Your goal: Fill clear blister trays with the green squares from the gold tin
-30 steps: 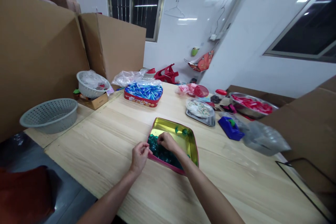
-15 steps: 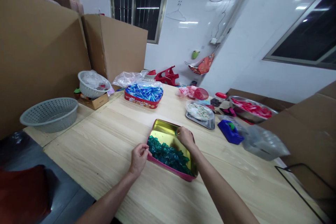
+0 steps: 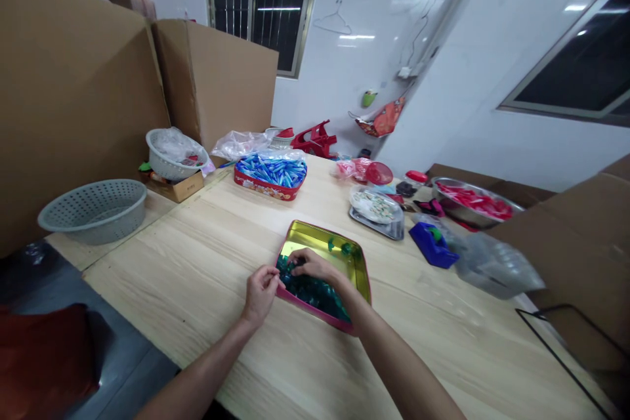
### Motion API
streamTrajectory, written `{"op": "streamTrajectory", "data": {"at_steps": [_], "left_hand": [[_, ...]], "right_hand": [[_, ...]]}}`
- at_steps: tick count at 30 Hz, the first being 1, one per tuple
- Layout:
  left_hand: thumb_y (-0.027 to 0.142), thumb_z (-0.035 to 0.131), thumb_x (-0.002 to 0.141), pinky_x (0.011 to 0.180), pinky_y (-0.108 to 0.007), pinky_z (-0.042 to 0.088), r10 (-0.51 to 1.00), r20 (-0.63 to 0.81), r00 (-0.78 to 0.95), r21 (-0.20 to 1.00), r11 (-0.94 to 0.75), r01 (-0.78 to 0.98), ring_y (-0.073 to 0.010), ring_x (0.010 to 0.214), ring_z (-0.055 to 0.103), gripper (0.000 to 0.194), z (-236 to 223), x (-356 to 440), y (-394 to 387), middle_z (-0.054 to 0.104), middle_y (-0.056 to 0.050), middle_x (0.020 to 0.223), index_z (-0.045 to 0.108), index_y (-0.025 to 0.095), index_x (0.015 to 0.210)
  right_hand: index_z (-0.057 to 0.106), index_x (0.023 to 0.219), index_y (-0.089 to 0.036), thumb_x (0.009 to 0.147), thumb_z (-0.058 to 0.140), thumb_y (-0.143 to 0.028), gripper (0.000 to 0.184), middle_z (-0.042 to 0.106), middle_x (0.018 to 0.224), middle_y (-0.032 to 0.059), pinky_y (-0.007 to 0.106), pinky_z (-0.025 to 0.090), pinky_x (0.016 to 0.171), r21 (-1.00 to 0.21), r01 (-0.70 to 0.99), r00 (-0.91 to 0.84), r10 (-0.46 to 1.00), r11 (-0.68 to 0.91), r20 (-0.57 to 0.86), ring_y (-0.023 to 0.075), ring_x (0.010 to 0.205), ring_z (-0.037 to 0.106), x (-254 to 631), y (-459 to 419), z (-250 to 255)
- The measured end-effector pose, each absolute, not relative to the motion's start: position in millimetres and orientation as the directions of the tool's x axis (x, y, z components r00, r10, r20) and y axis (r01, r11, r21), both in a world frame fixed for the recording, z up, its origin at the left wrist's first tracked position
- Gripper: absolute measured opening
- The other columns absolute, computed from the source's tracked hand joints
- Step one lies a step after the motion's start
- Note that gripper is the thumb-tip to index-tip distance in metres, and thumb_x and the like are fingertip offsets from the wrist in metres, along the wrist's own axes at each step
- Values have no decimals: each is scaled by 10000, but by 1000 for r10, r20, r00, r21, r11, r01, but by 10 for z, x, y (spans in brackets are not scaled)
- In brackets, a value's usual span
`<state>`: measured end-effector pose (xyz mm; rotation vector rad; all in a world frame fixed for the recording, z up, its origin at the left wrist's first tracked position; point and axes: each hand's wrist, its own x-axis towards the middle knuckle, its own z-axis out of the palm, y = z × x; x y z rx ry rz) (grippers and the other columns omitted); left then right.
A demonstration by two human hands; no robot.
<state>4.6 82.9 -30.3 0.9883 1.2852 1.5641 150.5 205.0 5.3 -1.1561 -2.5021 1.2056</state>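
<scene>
A rectangular tin [image 3: 367, 262] with a gold inside and a pink outer wall rests on the table in front of me. Glossy, translucent dark-green pieces [image 3: 315, 292] are heaped along its near side. A few loose green pieces [image 3: 346, 249] lie apart by the far right wall. My right hand [image 3: 312, 264] reaches into the tin, its fingers curved and apart over the left part of the heap. At the left rim, my left hand [image 3: 262, 292] is closed in a pinch; whatever is between its fingertips is too small to name.
Beyond the tin stands a red tin [image 3: 268, 191] full of blue sticks. Grey baskets [image 3: 93, 210] are at the left. To the right are a metal tray [image 3: 394, 231] with a plate, a blue tape dispenser [image 3: 432, 246], a plastic container [image 3: 495, 269] and a steel bowl [image 3: 472, 213] of red pieces.
My right hand has moved left and nearer, from the tin's far right side to the heap. Loose green pieces now show where it was. My left hand has barely moved.
</scene>
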Motion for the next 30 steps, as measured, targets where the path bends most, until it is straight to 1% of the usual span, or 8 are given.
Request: {"op": "streamTrajectory", "data": {"at_steps": [4, 6, 10, 15, 19, 22, 26, 30], "left_hand": [[267, 582, 708, 554, -212, 446, 947, 48, -317, 984, -100, -149, -136, 554, 617, 150, -338, 53, 834, 652, -10, 574, 576, 145, 795], [270, 583, 709, 556, -213, 447, 947, 43, -317, 983, -98, -158, -137, 554, 617, 148, -355, 58, 837, 649, -7, 570, 571, 149, 794], [276, 588, 709, 560, -212, 448, 947, 41, -317, 982, -97, -163, -137, 560, 618, 152, -367, 61, 838, 647, -3, 573, 563, 155, 796], [275, 579, 715, 539, -208, 437, 946, 54, -320, 986, -102, -134, -135, 548, 609, 149, -337, 62, 831, 647, -10, 565, 571, 148, 792], [276, 576, 716, 539, -212, 442, 944, 60, -325, 988, -102, -113, -136, 537, 607, 149, -318, 64, 836, 647, -15, 553, 576, 144, 786], [280, 581, 709, 543, -215, 445, 945, 57, -322, 988, -99, -115, -139, 541, 611, 152, -315, 57, 836, 650, -17, 557, 576, 146, 782], [282, 595, 700, 538, -208, 439, 945, 42, -323, 987, -90, -135, -136, 545, 613, 155, -317, 50, 833, 648, -8, 560, 575, 152, 780], [281, 599, 699, 532, -202, 436, 943, 32, -332, 984, -88, -153, -133, 541, 612, 150, -321, 56, 828, 644, -2, 552, 573, 156, 779]], "right_hand": [[723, 936, -186, 590, 640, -134, 360, 694, 910, 13, 268, 454, 772, -826, 437, -796, 580, 356, -172, 187, 862, 603, 1829, 1920, 183], [724, 912, -180, 620, 629, -157, 309, 699, 943, 28, 282, 451, 812, -854, 400, -781, 611, 332, -128, 195, 900, 607, 1903, 1893, 203], [707, 859, -131, 695, 612, -200, 202, 705, 894, 63, 273, 471, 754, -806, 532, -585, 801, 260, -127, 192, 843, 627, 1761, 1992, 97], [674, 1003, -105, 699, 558, -94, 326, 697, 953, 102, 254, 470, 667, -730, 638, -474, 872, 243, -125, 193, 818, 632, 1315, 2259, -141], [705, 813, -120, 608, 577, -15, 264, 697, 796, 60, 239, 439, 653, -685, 669, -509, 849, 287, -141, 182, 762, 614, 1120, 2365, -217], [697, 708, -127, 603, 603, -47, 162, 666, 670, 20, 227, 426, 619, -697, 650, -578, 792, 303, -194, 161, 690, 590, 1196, 2365, -177], [710, 817, -139, 671, 621, -167, 174, 685, 732, 11, 220, 441, 620, -762, 579, -680, 687, 290, -255, 145, 687, 586, 1450, 2305, -60], [688, 965, -150, 765, 569, -269, 262, 696, 934, 47, 263, 458, 745, -797, 535, -691, 688, 279, -223, 173, 838, 598, 1530, 2225, -5]]}}
